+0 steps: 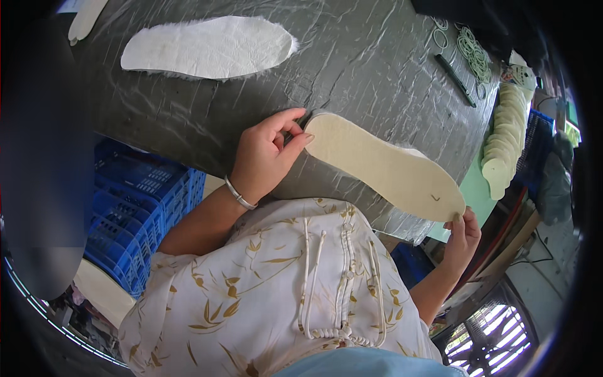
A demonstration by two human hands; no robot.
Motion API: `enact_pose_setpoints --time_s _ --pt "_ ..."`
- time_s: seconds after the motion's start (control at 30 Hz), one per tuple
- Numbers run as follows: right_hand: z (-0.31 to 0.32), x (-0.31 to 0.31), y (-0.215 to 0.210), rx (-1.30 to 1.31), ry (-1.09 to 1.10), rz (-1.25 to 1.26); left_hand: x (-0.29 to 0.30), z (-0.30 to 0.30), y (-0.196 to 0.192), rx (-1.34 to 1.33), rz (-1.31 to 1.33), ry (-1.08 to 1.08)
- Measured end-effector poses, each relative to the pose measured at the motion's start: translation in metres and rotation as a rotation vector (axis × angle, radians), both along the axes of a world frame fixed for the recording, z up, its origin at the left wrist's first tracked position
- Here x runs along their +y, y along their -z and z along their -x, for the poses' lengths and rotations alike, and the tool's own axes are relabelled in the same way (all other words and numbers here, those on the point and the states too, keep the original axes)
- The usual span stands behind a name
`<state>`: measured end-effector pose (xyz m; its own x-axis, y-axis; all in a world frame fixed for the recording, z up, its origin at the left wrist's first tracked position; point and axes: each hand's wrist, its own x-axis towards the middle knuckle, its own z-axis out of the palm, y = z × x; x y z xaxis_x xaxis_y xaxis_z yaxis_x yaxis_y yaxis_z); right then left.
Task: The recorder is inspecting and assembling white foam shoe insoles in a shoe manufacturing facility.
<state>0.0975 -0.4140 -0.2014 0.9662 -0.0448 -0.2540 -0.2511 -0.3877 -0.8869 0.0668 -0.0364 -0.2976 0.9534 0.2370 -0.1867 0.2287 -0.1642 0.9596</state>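
A cream insole [383, 164] stretches between my two hands over the table's near edge. My left hand [267, 147], with a silver bangle on its wrist, pinches the narrow end between thumb and fingers. At the wide end, my right hand [461, 239] grips the rim, its thumb on top and most of its fingers hidden or curled. A small dark mark shows on the insole near that end. A sliver of white shows past its far edge. Further off on the left lies a white insole [210, 47] with fluffy fringes round its border.
Green rubber bands [472, 53] and a dark pen [455, 80] lie at the table's [370, 69] far right. Overlapping cream insoles [505, 132] form a row along the right edge. Blue plastic crates [141, 207] stand below on the left. Part of another pale piece [86, 19] shows at far left.
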Motion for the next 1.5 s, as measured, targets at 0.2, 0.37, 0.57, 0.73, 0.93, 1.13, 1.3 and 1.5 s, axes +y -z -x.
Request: enact_pose_setpoints --time_s 0.2,0.37,0.57,0.73,0.93,1.13,1.3,1.5 --pt "0.001 -0.006 -0.004 -0.152 -0.167 -0.055 0.003 -0.002 -0.001 0.022 -0.044 0.051" --pt "-0.003 -0.007 0.004 -0.077 -0.075 -0.082 0.004 -0.004 -0.001 0.042 -0.048 0.062" --pt "-0.006 -0.014 0.013 -0.008 -0.053 -0.158 0.004 -0.005 -0.004 0.061 -0.035 0.07" --pt "-0.005 -0.019 0.018 0.017 -0.042 -0.204 0.007 -0.007 -0.008 0.101 0.013 0.079" --pt "-0.007 -0.022 0.028 0.084 -0.004 -0.215 0.005 -0.01 -0.01 0.169 0.031 0.059" --pt "-0.004 -0.02 0.029 0.139 0.021 -0.26 0.003 -0.014 -0.008 0.228 0.01 0.049" --pt "-0.003 -0.015 0.027 0.169 0.052 -0.294 0.004 -0.016 -0.009 0.263 0.075 0.039" --pt "-0.008 -0.011 0.031 0.171 0.048 -0.278 0.013 -0.019 -0.015 0.35 0.087 0.059"
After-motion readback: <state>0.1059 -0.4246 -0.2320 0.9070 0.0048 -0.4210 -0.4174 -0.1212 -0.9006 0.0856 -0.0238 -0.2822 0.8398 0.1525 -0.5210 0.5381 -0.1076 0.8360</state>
